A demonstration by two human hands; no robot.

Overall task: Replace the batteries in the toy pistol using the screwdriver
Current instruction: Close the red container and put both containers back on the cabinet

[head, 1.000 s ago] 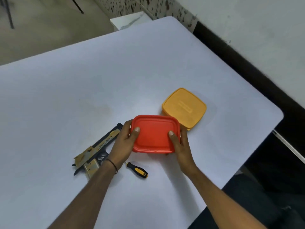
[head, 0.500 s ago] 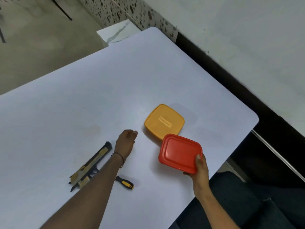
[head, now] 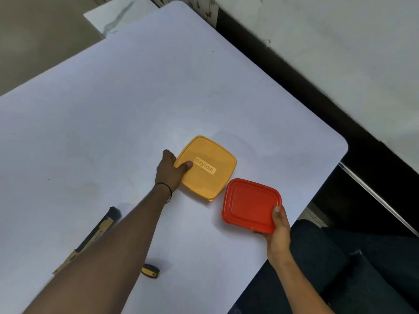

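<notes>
Where the left hand (head: 170,171) grips the yellow box (head: 210,177) at its left corner, the thumb lies on the lid just beside the pale printed word "nayasa". Right hand (head: 278,230) pinches the red box (head: 249,202) at its near corner, thumb on top. 2 boxes just beside each other on the table (head: 113,109). Pistol (head: 99,230) lies near-left, mostly hidden under the left forearm. Screwdriver (head: 150,271): only the black-and-yellow handle shows, just right of that forearm.

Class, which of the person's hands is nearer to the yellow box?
Left. The left hand grips the yellow box at its edge, thumb on top. The right hand is apart from it, holding the red box beside it.
</notes>
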